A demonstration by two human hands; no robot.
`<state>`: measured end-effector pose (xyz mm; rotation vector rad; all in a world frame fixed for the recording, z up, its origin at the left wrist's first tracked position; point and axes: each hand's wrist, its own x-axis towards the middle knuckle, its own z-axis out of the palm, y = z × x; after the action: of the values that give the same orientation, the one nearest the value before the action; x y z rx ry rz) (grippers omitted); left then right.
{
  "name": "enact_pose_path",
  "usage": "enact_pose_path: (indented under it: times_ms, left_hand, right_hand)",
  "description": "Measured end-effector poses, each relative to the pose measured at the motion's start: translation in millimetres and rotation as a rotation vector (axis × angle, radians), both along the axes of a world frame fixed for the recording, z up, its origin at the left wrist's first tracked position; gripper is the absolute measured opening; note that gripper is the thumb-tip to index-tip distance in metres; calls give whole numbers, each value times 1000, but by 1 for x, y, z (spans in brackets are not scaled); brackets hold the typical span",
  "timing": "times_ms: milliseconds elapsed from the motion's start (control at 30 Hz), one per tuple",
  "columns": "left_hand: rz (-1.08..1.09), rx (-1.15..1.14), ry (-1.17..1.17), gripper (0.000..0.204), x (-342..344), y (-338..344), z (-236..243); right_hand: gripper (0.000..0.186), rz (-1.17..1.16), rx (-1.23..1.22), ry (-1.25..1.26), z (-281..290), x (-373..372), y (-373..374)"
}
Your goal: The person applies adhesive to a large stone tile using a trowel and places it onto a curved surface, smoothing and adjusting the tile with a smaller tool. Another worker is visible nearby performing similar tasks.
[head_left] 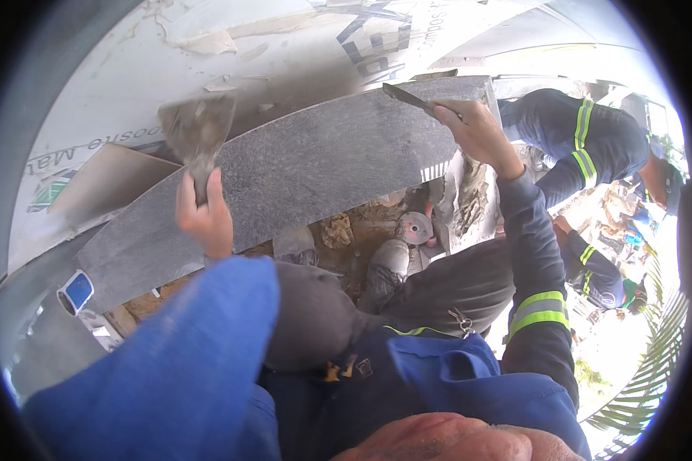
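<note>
Speckled grey slab [307, 161] crosses the work area. Left hand [205, 219] points forward, fingers clamped round a wide scraper [198, 132]; the outstretched right hand [475, 132] clamps its fingers on a trowel [407, 97] angled left near the far edge.

A person's left hand [205, 217] holds a dirty scraper [200, 129]; the right hand [478, 132] holds a dark blade [407, 98] at a grey slab [323, 157]. Rightward, a co-worker [553, 127] bends.
</note>
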<state>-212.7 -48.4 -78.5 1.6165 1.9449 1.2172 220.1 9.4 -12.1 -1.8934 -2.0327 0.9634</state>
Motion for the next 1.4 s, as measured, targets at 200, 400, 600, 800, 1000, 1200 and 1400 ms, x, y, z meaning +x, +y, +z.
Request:
enact_pose_path:
  times_ms: [200,400,600,800,1000,1200,1400]
  left_hand:
    - [308,-127,-228,26,-22,-47,-68]
    - [357,-203,-223,31,-37,-41,-70]
    - [359,-135,-240,31,-42,-28,-78]
    - [426,-244,-251,31,-44,-28,-67]
    - [315,-179,-282,35,-54,-29,-80]
    - [335,-147,-285,32,-51,-31,-80]
    - [344,-144,-328,32,-53,-31,-84]
  right_hand:
    - [28,103,156,-255,-11,-27,17]
    - [27,122,180,-381,-24,-35,14]
    - [27,95,110,-498,-30,-48,4]
    - [27,149,135,-489,-27,-51,-4]
    - [26,78,213,-383,-38,-57,-1]
    - [28,116,200,-368,-47,-73,-28]
    - [30,80,272,-360,-50,-86,-18]
